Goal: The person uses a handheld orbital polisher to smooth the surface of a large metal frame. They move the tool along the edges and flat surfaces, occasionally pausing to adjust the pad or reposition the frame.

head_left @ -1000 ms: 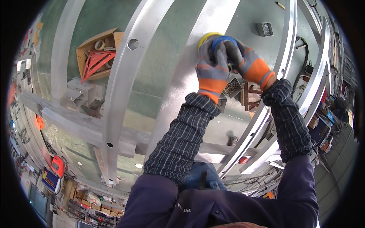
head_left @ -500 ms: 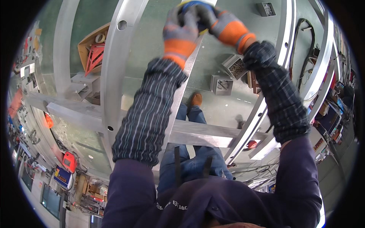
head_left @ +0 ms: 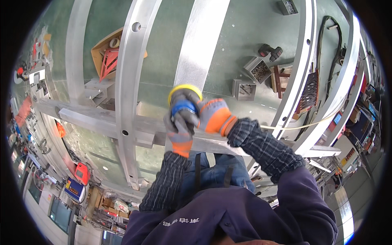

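Note:
A round sander [head_left: 185,107] with a blue body and a yellow rim sits on a wide silver metal beam [head_left: 199,45], in the middle of the view. My left hand [head_left: 179,130], in a grey and orange glove, is wrapped round its near side. From the right, my right hand [head_left: 215,116], gloved the same, grips the sander's side. The gloved fingers are slightly blurred and partly hide the body. A pale hose [head_left: 296,128] runs off to the right from near my right forearm; where it joins is hidden.
Parallel metal beams [head_left: 132,73] and a crossbar [head_left: 90,119] frame the work. On the green floor are a cordless drill [head_left: 270,52], a box of screws [head_left: 259,70], another small metal box [head_left: 245,90] and a carton with a red triangular tool [head_left: 109,61]. A black cable [head_left: 320,36] loops at right.
Both hands have drawn the sander from the far end of the beam back toward my body. The cordless drill and pale hose now show.

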A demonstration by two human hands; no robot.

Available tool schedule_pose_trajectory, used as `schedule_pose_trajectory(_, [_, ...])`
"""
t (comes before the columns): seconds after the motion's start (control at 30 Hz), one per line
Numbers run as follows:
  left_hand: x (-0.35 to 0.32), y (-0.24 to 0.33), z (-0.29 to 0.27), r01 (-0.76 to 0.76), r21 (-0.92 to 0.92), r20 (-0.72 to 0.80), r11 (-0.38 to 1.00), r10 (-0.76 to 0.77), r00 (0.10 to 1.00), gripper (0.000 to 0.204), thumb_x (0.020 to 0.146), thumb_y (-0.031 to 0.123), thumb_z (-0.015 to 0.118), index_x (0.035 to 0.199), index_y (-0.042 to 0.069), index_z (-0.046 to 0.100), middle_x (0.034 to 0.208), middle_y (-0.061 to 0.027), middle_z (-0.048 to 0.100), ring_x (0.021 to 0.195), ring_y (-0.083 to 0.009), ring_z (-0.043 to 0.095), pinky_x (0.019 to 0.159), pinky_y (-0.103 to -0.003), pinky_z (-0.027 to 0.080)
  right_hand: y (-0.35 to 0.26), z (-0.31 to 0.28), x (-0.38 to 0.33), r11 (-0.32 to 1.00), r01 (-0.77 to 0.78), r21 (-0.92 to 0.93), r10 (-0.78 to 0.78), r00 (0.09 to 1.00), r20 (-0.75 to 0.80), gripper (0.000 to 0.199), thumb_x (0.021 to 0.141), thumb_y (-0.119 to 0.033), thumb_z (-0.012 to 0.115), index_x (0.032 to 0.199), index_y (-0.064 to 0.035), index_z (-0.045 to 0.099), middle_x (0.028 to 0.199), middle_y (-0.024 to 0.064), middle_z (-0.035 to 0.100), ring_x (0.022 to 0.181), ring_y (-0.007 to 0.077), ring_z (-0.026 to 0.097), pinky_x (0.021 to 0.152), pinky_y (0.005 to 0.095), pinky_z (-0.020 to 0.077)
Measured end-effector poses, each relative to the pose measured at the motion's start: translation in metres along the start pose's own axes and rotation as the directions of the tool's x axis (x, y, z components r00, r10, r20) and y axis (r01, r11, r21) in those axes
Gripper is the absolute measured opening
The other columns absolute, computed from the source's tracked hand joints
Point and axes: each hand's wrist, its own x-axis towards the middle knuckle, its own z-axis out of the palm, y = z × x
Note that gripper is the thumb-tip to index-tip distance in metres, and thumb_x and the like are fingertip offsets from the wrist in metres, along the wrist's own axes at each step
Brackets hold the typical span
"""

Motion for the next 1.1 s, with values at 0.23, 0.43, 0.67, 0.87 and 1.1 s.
schedule_pose_trajectory(0.23, [0.135,0.091,0.106,-0.159,-0.303,0.050,0.940,0.182,0.982,0.042,0.111,0.037,0.064,0.134,0.001,0.063,0.122,-0.0134,0.071,0.103,-0.0206,0.069,0.088,-0.037,0.059,0.070,-0.117,0.048,0.986,-0.136,-0.093,0.092,0.923,-0.373,0.068,0.107,-0.064,0.044,0.138,-0.0083,0.067,0.098,0.0242,0.079,0.092,0.0441,0.077,0.084,0.0516,0.0611])
schedule_pose_trajectory(0.43, [0.218,0.151,0.173,-0.572,-0.024,0.092,0.820,0.572,0.815,0.029,0.109,0.029,0.064,0.127,0.006,0.070,0.107,-0.0202,0.077,0.096,-0.0420,0.075,0.088,-0.044,0.059,0.147,-0.175,0.081,0.997,0.076,-0.029,-0.071,0.621,-0.780,0.051,0.110,-0.056,0.051,0.134,-0.0129,0.067,0.100,0.0292,0.076,0.090,0.0503,0.073,0.078,0.0537,0.0611])
schedule_pose_trajectory(0.67, [0.295,0.177,0.200,-0.616,0.056,0.112,0.785,0.609,0.786,0.029,0.107,0.034,0.064,0.116,0.008,0.075,0.108,-0.0242,0.078,0.106,-0.0444,0.075,0.090,-0.049,0.059,0.167,-0.219,0.105,0.896,-0.025,-0.443,-0.333,0.621,-0.710,0.037,0.109,-0.020,0.048,0.143,-0.0050,0.050,0.115,0.0300,0.075,0.100,0.0491,0.074,0.083,0.0542,0.0610])
schedule_pose_trajectory(0.87, [0.264,0.151,0.167,-0.574,0.132,0.196,0.808,0.546,0.814,0.031,0.110,0.033,0.060,0.123,0.008,0.073,0.115,-0.0218,0.078,0.111,-0.0421,0.075,0.094,-0.047,0.057,0.152,-0.179,0.104,0.972,0.082,-0.219,-0.227,0.560,-0.796,0.040,0.115,-0.029,0.038,0.135,-0.0057,0.064,0.109,0.0295,0.076,0.099,0.0493,0.075,0.084,0.0570,0.0602])
schedule_pose_trajectory(1.1, [0.316,0.156,0.188,-0.450,0.178,0.118,0.875,0.435,0.893,0.056,0.109,0.047,0.060,0.128,-0.004,0.071,0.124,-0.0305,0.075,0.121,-0.0483,0.070,0.101,-0.050,0.056,0.146,-0.209,0.108,0.868,-0.082,-0.490,-0.346,0.609,-0.714,0.036,0.111,-0.028,0.045,0.135,-0.0037,0.056,0.109,0.0321,0.074,0.097,0.0505,0.074,0.084,0.0570,0.0602])
